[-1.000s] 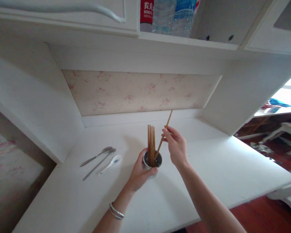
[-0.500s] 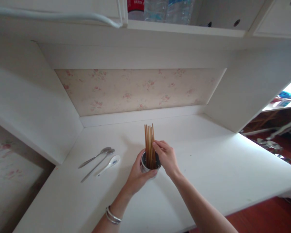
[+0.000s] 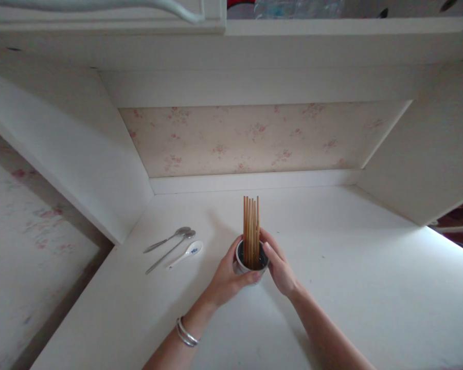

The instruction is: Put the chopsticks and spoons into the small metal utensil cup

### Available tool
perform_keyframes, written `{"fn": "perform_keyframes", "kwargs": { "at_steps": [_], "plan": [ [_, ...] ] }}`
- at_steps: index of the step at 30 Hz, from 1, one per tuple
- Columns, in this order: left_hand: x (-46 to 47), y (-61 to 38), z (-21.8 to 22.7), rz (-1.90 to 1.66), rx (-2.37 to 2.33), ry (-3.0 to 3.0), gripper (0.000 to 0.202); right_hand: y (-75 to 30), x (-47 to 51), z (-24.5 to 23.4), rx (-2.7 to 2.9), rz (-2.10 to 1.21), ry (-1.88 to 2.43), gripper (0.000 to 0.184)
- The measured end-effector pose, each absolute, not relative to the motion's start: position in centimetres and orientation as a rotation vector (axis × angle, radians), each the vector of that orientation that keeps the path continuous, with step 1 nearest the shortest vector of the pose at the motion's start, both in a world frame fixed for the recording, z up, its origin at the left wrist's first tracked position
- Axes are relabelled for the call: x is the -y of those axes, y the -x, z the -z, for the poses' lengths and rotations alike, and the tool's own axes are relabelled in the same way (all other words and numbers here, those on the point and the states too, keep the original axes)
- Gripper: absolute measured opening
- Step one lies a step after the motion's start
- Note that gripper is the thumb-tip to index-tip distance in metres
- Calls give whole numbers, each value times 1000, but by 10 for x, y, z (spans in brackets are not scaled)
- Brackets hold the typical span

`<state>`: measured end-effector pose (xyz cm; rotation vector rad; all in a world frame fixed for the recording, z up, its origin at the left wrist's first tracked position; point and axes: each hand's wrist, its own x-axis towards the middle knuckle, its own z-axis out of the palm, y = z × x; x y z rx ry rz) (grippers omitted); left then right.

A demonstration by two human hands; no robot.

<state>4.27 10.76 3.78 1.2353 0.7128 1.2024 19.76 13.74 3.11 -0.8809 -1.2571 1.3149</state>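
A small round cup [image 3: 242, 265] stands on the white desk [image 3: 351, 288] and holds several wooden chopsticks [image 3: 251, 226] upright. My left hand [image 3: 227, 280] wraps round the cup's left and front side, thumb along its lower rim. My right hand [image 3: 281, 267] curls against the cup's right side, so both hands clasp it. A silver bracelet sits on my left wrist.
Two metal spoons [image 3: 168, 240] and a white ceramic spoon [image 3: 187, 254] lie on the desk left of the cup. A floral back panel [image 3: 254, 139] and white side walls enclose the desk. A shelf with bottles [image 3: 293, 7] runs overhead.
My right hand slid a chopstick into the cup, let go of the bundle and dropped to the cup's right side. The view has shifted a little.
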Motion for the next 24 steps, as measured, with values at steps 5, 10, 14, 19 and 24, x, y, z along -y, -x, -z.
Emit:
{"fn": "perform_keyframes", "kwargs": {
  "at_steps": [5,10,14,19,24],
  "plan": [
    [-106,-41,-35,-1187,-792,-1318,81,-196,-136,-21,1311,-1288,877,44],
    [-101,-13,-42,-1101,-1006,-1475,85,-197,-135,-29,1383,-1269,852,50],
    [-113,35,-61,-1019,-1394,-1656,40,-199,-136,-30,1372,-1283,869,49],
    [-144,100,-64,-626,-2070,-1936,24,-200,-137,-27,1363,-1313,866,48],
    [-154,127,-48,-203,-2268,-2041,23,-201,-137,-27,1350,-1302,849,48]
  ]
}}
